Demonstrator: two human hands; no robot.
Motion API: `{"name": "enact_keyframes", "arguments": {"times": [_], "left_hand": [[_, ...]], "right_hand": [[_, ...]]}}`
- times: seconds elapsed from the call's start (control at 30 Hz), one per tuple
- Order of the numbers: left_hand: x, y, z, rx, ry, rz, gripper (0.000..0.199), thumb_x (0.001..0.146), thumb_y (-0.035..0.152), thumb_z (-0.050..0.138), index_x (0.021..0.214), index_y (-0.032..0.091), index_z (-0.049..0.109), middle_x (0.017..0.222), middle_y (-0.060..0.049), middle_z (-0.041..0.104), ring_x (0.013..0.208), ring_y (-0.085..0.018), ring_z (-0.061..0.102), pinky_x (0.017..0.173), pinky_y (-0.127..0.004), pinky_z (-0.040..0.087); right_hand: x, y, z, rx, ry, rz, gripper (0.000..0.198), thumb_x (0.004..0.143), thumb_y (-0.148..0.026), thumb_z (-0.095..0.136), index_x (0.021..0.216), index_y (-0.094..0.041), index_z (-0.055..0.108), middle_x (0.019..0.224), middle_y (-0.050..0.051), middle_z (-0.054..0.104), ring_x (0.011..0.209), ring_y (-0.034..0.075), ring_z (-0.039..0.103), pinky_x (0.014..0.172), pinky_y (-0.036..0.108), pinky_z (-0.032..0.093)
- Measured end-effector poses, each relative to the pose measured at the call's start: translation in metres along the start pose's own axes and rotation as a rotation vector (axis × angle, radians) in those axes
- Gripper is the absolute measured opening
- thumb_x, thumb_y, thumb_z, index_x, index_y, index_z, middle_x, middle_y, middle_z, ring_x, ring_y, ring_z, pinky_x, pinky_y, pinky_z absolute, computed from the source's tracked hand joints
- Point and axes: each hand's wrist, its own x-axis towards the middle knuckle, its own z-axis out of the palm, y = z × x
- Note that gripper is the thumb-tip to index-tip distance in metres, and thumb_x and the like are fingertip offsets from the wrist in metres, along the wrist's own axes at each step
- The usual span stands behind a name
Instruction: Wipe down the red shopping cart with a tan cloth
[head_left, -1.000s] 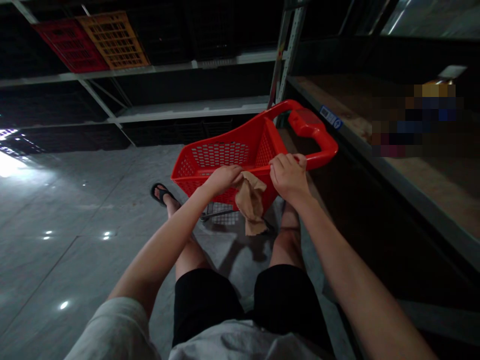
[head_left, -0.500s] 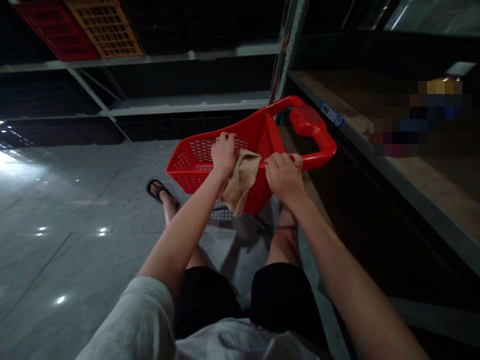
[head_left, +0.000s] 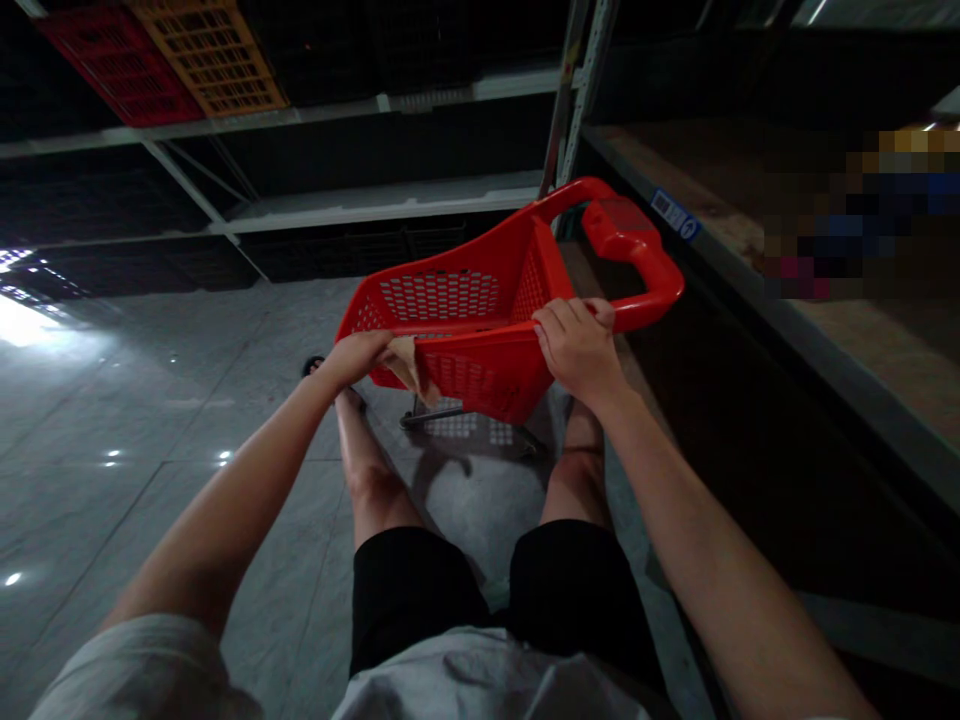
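Observation:
A red plastic shopping cart (head_left: 480, 365) with perforated basket walls stands sideways in front of my knees. My left hand (head_left: 361, 358) is closed over a tan cloth (head_left: 409, 368) at the near rim, towards the basket's left end. Part of the cloth hangs down the outside of the near wall; the rest is hidden under the hand. At the right end of the same rim, where the looped handle begins, my right hand (head_left: 576, 340) grips the cart. Inside, the visible part of the basket holds nothing I can make out.
Behind the cart stands a metal rack (head_left: 315, 212) with a red crate (head_left: 124, 65), a yellow crate (head_left: 210, 55) and dark crates. A wooden shelf with a blue label (head_left: 675, 214) runs along the right side. Grey tiled floor (head_left: 225, 400) spreads to the left.
My left hand has moved left along the near rim, carrying the cloth from the middle towards the basket's left end. The right hand keeps its hold on the cart.

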Motion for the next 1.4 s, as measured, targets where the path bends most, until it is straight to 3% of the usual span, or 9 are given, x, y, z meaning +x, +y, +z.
{"name": "enact_keyframes", "arguments": {"times": [0.13, 0.33, 0.43, 0.53, 0.83, 0.97, 1.07, 1.3, 1.4], "left_hand": [[-0.009, 0.006, -0.004, 0.043, -0.023, -0.068, 0.018, 0.100, 0.026, 0.047, 0.103, 0.022, 0.065, 0.112, -0.011, 0.077, 0.106, -0.027, 0.072, 0.085, -0.031, 0.051], [0.046, 0.174, -0.017, -0.067, 0.184, 0.231, 0.025, 0.108, 0.032, 0.045, 0.120, 0.016, 0.061, 0.115, -0.013, 0.073, 0.106, -0.026, 0.072, 0.085, -0.031, 0.052], [0.059, 0.215, -0.019, -0.136, 0.268, 0.262, 0.027, 0.110, 0.035, 0.045, 0.123, 0.016, 0.059, 0.118, -0.014, 0.071, 0.111, -0.026, 0.071, 0.086, -0.032, 0.052], [0.039, 0.193, -0.003, -0.146, 0.275, 0.162, 0.017, 0.108, 0.030, 0.049, 0.116, 0.019, 0.060, 0.117, -0.012, 0.071, 0.113, -0.028, 0.068, 0.094, -0.036, 0.050], [-0.088, 0.025, 0.015, -0.131, 0.185, -0.101, 0.012, 0.096, 0.021, 0.048, 0.087, 0.027, 0.052, 0.096, -0.002, 0.068, 0.106, -0.027, 0.065, 0.101, -0.046, 0.049], [-0.103, 0.008, 0.011, -0.119, 0.177, -0.162, 0.018, 0.099, 0.035, 0.043, 0.084, 0.030, 0.052, 0.091, -0.002, 0.067, 0.103, -0.028, 0.065, 0.097, -0.048, 0.052], [-0.077, 0.049, 0.014, -0.087, 0.195, -0.137, 0.010, 0.098, 0.032, 0.052, 0.091, 0.027, 0.058, 0.099, -0.008, 0.071, 0.104, -0.030, 0.066, 0.096, -0.046, 0.051], [0.014, 0.226, 0.007, -0.122, 0.376, 0.048, 0.024, 0.109, 0.029, 0.045, 0.120, 0.019, 0.062, 0.114, -0.014, 0.073, 0.108, -0.027, 0.069, 0.090, -0.038, 0.049], [0.017, 0.242, 0.008, -0.064, 0.461, 0.173, 0.026, 0.110, 0.025, 0.040, 0.122, 0.018, 0.062, 0.110, -0.013, 0.073, 0.107, -0.026, 0.069, 0.088, -0.036, 0.048]], "right_hand": [[0.000, 0.001, 0.003, 0.033, 0.008, 0.032, 0.034, 0.108, -0.025, 0.036, 0.112, -0.020, 0.070, 0.113, 0.010, 0.072, 0.107, 0.028, 0.055, 0.104, 0.045, 0.027], [0.000, -0.009, 0.001, -0.007, -0.007, 0.031, 0.033, 0.108, -0.026, 0.037, 0.108, -0.018, 0.069, 0.109, 0.011, 0.070, 0.106, 0.027, 0.054, 0.105, 0.043, 0.027], [0.000, -0.004, -0.004, -0.007, -0.032, 0.028, 0.032, 0.107, -0.027, 0.038, 0.106, -0.018, 0.068, 0.109, 0.011, 0.070, 0.105, 0.027, 0.055, 0.104, 0.042, 0.029], [-0.003, 0.008, -0.008, 0.042, -0.052, 0.008, 0.032, 0.106, -0.025, 0.037, 0.108, -0.020, 0.069, 0.110, 0.011, 0.071, 0.105, 0.028, 0.056, 0.102, 0.042, 0.031], [-0.019, 0.026, -0.006, 0.081, -0.044, -0.045, 0.033, 0.105, -0.025, 0.038, 0.115, -0.020, 0.069, 0.114, 0.012, 0.072, 0.109, 0.030, 0.055, 0.100, 0.047, 0.034], [-0.017, 0.019, -0.003, 0.060, -0.010, -0.002, 0.033, 0.105, -0.026, 0.038, 0.111, -0.020, 0.070, 0.112, 0.012, 0.072, 0.107, 0.031, 0.057, 0.101, 0.048, 0.034], [-0.015, 0.010, -0.003, 0.040, 0.011, 0.036, 0.034, 0.105, -0.026, 0.036, 0.108, -0.019, 0.070, 0.108, 0.013, 0.072, 0.105, 0.030, 0.057, 0.102, 0.048, 0.033], [-0.024, 0.000, -0.010, -0.004, 0.004, 0.044, 0.034, 0.105, -0.028, 0.036, 0.106, -0.019, 0.068, 0.107, 0.013, 0.071, 0.105, 0.030, 0.056, 0.100, 0.049, 0.033], [-0.031, 0.006, -0.013, -0.017, -0.002, 0.039, 0.033, 0.104, -0.029, 0.037, 0.105, -0.019, 0.069, 0.105, 0.013, 0.072, 0.104, 0.031, 0.057, 0.100, 0.049, 0.033]]}}
